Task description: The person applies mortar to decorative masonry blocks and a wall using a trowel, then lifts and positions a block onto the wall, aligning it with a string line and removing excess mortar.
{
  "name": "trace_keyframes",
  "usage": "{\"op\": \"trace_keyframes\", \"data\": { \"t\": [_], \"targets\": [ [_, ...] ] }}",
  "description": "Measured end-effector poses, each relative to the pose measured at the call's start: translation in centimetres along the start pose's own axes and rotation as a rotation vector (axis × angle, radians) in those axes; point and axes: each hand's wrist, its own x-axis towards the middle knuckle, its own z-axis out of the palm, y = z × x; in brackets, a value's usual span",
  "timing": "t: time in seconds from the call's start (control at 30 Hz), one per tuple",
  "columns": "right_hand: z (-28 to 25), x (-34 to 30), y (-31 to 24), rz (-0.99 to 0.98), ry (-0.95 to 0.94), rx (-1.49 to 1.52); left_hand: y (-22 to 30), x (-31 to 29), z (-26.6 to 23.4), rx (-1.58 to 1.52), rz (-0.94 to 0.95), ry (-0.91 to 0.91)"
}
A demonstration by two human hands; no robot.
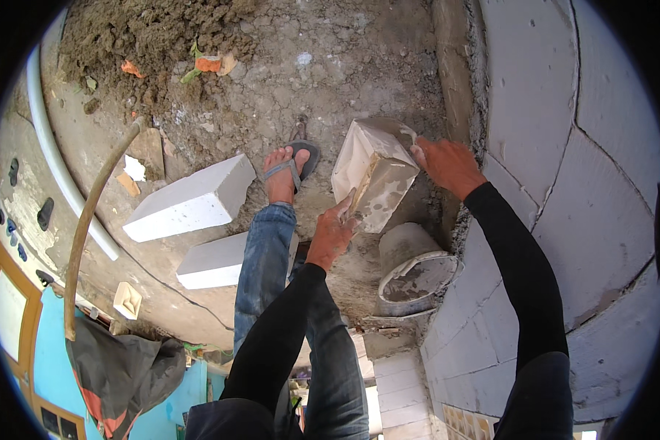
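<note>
The near edge of a tilted, mortar-smeared, box-shaped white object [389,183] is gripped by the fingers of the left hand [331,238], while its far right corner is grasped by those of the right hand [449,166]. Whether it is lifted clear of the dirt ground [359,70] cannot be told. Between it and the block wall [532,95], on the near side, a mortar-coated bucket [405,243] is seen. To the left, a sandalled foot [280,176] is planted, and beyond it two white rectangular blocks [183,205] are laid
</note>
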Motion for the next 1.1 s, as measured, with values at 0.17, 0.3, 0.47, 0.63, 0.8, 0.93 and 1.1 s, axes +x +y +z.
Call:
{"op": "trace_keyframes", "data": {
  "t": [0.17, 0.3, 0.47, 0.63, 0.8, 0.93, 1.1],
  "targets": [
    [3.2, 2.3, 2.7, -0.028, -0.002, -0.021, -0.1, -0.2, 0.4, -0.049, -0.054, -0.066],
    [0.7, -4.8, -0.7, 0.1, -0.026, 0.084, 0.5, -0.8, -1.0, -0.102, -0.194, -0.068],
    [5.7, -0.6, 3.8, 0.057, 0.083, 0.11, 1.1, 0.4, 0.9, -0.111, 0.033, -0.088],
    [2.9, -3.8, 0.6, 0.074, 0.018, 0.151, 0.6, -0.5, -1.0, -0.067, 0.025, -0.047],
    [5.2, -1.9, 3.4, 0.056, 0.092, 0.1, -1.6, 0.4, -0.2, 0.012, 0.105, -0.054],
    [4.5, 0.5, 3.4, 0.055, -0.012, 0.096, -0.4, 0.4, 0.3, -0.078, 0.106, -0.079],
    [1.0, -4.4, 1.0, 0.125, -0.148, 0.149, 1.6, -1.0, -1.1, -0.103, -0.026, -0.065]
  ]
}}
